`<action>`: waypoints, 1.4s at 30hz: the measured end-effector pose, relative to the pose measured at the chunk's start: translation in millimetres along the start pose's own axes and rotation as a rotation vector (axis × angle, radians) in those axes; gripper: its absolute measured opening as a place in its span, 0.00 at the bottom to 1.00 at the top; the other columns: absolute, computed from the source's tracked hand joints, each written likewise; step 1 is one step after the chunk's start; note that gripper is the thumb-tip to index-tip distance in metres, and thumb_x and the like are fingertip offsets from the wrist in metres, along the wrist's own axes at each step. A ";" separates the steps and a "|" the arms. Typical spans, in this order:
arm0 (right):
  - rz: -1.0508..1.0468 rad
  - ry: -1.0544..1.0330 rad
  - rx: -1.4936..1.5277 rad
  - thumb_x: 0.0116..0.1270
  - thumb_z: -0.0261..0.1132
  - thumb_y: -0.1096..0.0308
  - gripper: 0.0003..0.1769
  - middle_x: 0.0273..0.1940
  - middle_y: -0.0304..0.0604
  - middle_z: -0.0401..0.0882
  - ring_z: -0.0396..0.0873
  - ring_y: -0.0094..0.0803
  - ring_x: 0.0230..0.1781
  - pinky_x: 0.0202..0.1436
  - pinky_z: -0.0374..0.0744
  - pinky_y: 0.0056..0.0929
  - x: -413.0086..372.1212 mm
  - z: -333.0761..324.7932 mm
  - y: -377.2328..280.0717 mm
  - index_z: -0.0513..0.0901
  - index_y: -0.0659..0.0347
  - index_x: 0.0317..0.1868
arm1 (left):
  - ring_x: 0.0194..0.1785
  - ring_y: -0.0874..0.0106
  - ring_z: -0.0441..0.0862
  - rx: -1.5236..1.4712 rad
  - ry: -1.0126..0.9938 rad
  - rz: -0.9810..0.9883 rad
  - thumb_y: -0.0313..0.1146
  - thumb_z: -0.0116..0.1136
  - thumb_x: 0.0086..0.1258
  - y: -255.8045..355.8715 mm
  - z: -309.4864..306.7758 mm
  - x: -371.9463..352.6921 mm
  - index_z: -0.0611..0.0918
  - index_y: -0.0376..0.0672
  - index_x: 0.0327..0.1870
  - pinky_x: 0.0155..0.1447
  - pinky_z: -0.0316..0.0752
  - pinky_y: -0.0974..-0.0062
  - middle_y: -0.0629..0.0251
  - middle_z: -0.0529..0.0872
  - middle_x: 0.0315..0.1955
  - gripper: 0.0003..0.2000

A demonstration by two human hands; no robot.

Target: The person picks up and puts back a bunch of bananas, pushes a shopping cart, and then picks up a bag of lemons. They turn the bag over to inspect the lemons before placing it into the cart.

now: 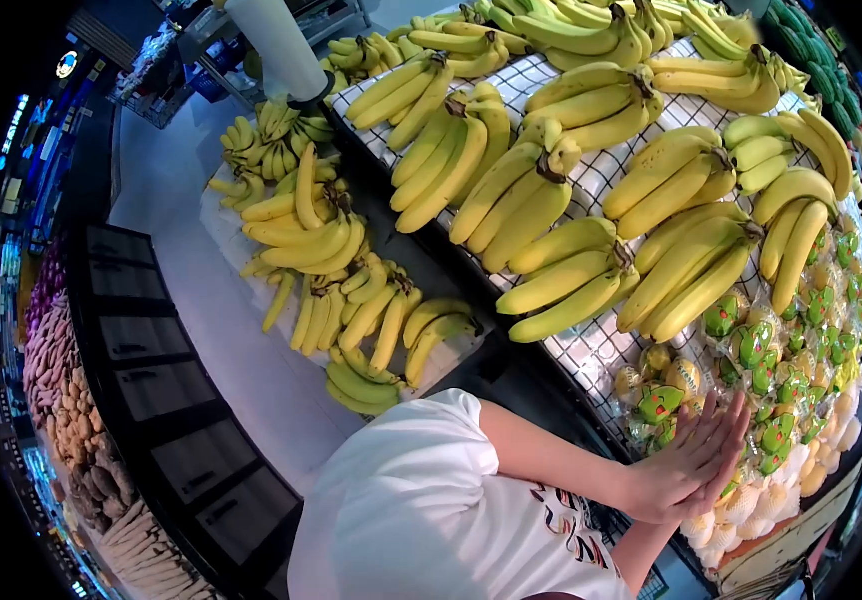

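Note:
My left hand [663, 482] and my right hand [729, 458] are pressed together, with their fingers stretched out. Nothing shows between them, though the palms are hidden. They are in front of plastic-wrapped fruit with green and red labels [753, 345], at the lower right. Fruit in white foam nets [741, 502] lies just beside and below my hands. Above them, bunches of yellow bananas [696, 275] rest on a sloping rack with a black wire grid [591, 190].
More bananas [316, 245] lie on a lower white surface at the left centre. Black crates [156, 388] stand in a curved row, beside root vegetables [81, 420]. A white post [276, 50] rises at the top. Watermelons [813, 60] are at the upper right.

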State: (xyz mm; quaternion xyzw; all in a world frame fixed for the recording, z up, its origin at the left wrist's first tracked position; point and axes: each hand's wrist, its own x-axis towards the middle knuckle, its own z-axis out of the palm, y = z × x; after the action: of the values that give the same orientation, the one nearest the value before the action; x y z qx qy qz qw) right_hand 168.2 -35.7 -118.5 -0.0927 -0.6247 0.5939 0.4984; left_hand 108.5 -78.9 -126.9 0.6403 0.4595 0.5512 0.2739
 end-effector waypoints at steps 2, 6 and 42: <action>0.081 0.157 0.136 0.79 0.37 0.46 0.38 0.84 0.44 0.36 0.28 0.50 0.84 0.83 0.31 0.54 -19.9 -2.6 -5.1 0.45 0.52 0.83 | 0.82 0.40 0.29 -0.041 -0.068 -0.079 0.45 0.48 0.72 5.5 7.1 -5.3 0.52 0.37 0.81 0.77 0.31 0.35 0.39 0.37 0.80 0.39; 0.198 0.462 0.431 0.79 0.38 0.46 0.38 0.84 0.43 0.36 0.28 0.46 0.84 0.83 0.26 0.52 -67.3 3.1 -22.7 0.44 0.52 0.83 | 0.83 0.41 0.31 -0.146 -0.041 -0.200 0.48 0.49 0.71 14.0 42.2 -13.9 0.53 0.49 0.82 0.78 0.30 0.36 0.49 0.40 0.82 0.39; 0.242 0.981 0.881 0.83 0.38 0.49 0.29 0.72 0.50 0.68 0.67 0.49 0.72 0.77 0.64 0.47 -506.5 -125.8 -167.6 0.69 0.61 0.70 | 0.80 0.49 0.56 -0.018 -0.737 0.278 0.46 0.45 0.74 94.2 341.7 -281.9 0.71 0.38 0.71 0.81 0.46 0.50 0.50 0.66 0.74 0.28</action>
State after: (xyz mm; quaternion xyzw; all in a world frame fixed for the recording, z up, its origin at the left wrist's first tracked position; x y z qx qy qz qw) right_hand 586.3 -358.9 -263.8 -0.2092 -0.0101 0.7343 0.6457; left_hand 471.2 -317.0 -257.0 0.8490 0.2344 0.3203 0.3487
